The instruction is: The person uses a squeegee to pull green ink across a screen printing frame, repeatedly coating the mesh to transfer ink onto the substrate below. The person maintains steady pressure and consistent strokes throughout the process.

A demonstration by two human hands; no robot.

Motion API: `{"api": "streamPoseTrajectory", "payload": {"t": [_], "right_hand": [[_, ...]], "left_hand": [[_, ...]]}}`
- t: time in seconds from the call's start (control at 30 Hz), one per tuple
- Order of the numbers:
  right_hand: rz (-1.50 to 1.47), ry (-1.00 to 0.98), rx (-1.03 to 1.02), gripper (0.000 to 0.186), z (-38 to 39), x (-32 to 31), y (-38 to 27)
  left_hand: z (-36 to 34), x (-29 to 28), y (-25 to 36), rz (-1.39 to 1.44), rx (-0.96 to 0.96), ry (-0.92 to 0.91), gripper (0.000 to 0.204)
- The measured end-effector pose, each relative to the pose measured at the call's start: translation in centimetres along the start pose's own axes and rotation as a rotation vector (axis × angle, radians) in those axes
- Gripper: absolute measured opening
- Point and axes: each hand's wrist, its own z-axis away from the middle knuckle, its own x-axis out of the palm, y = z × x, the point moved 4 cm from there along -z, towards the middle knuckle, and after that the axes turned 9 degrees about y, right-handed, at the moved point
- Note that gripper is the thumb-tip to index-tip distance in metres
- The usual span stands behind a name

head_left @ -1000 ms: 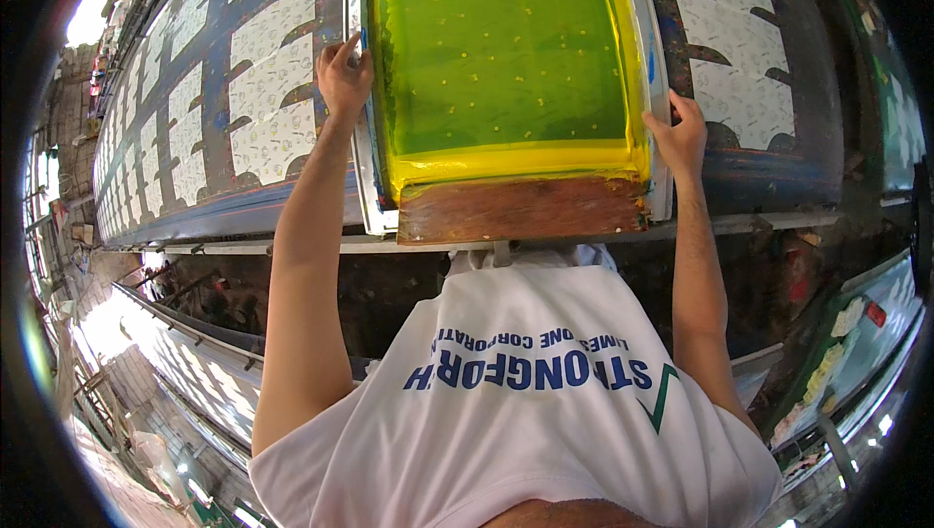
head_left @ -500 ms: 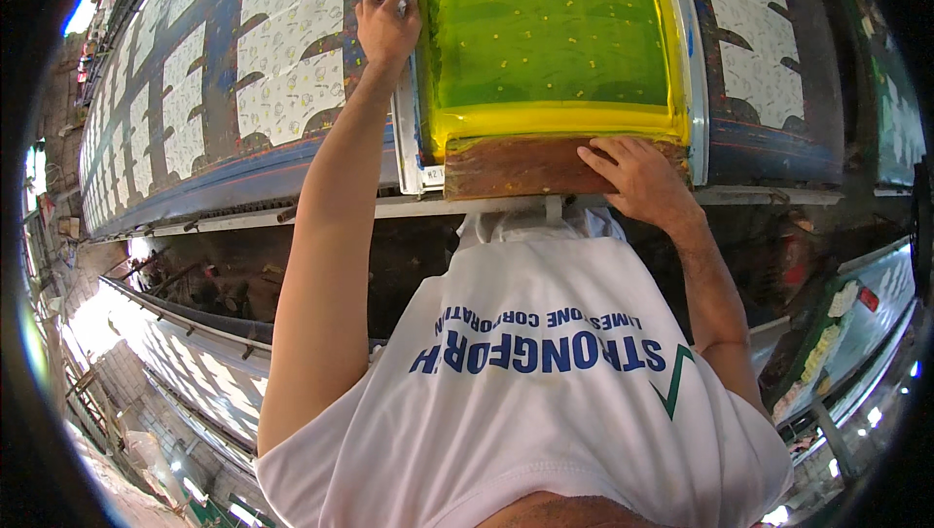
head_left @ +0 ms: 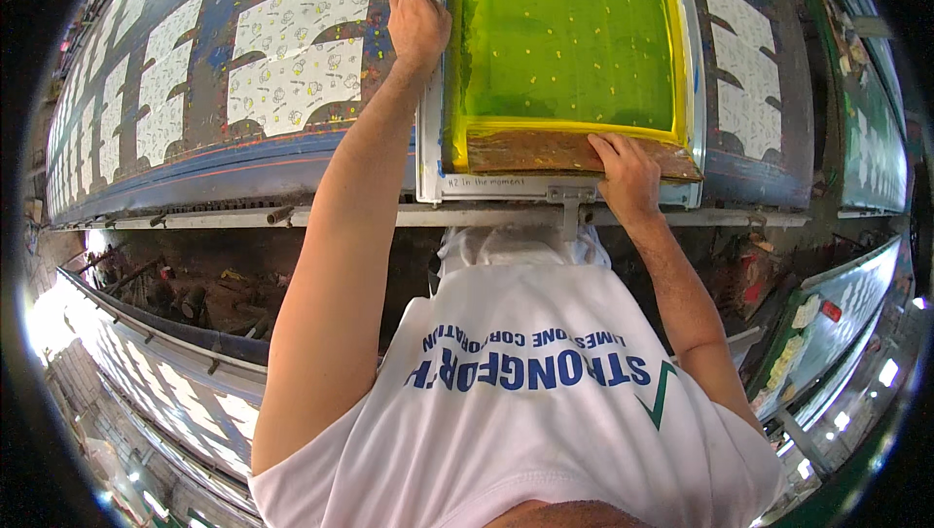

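Observation:
A silk-screen frame (head_left: 435,119) with pale metal rails lies on the long table, its mesh (head_left: 569,41) green with a yellow border and small yellow marks. My left hand (head_left: 419,24) is closed over the frame's left rail, towards the far end. Along the near end of the mesh rests a wide wooden squeegee (head_left: 530,152), brown and stained. My right hand (head_left: 628,178) grips it right of its middle, fingers over the top edge. The squeegee's blade is hidden. Below it, a metal bracket (head_left: 569,195) sits at the frame's near rail.
White printed fabric pieces (head_left: 297,80) lie in rows on the dark table left of the frame; more fabric pieces (head_left: 744,71) lie to its right. A metal rail (head_left: 331,218) runs along the table's near edge. Other long tables (head_left: 156,353) stand behind me on both sides.
The squeegee has shifted off the frame's near rail, which now shows with its bracket. My right hand has moved with it. My left hand stays on the left rail; the whole view has shifted.

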Motion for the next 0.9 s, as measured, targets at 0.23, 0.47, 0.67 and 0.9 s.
{"api": "streamPoseTrajectory", "payload": {"t": [0.23, 0.47, 0.67, 0.9], "right_hand": [[0.118, -0.004, 0.054, 0.049, -13.6, 3.0, 4.1], [0.131, 0.027, 0.017, 0.034, -30.1, 4.7, 9.7], [0.154, 0.06, -0.047, 0.028, -41.2, 6.4, 13.9], [0.095, -0.083, -0.115, 0.033, -49.1, 6.7, 17.2]], "left_hand": [[0.0, -0.5, 0.6, -0.043, -0.1, -0.061, 0.054], [-0.1, -0.3, 0.9, -0.087, -0.086, -0.046, 0.04], [-0.1, -0.4, 1.4, -0.186, -0.015, -0.08, 0.036], [-0.3, -0.6, 2.2, -0.219, 0.055, -0.084, 0.036]]}}
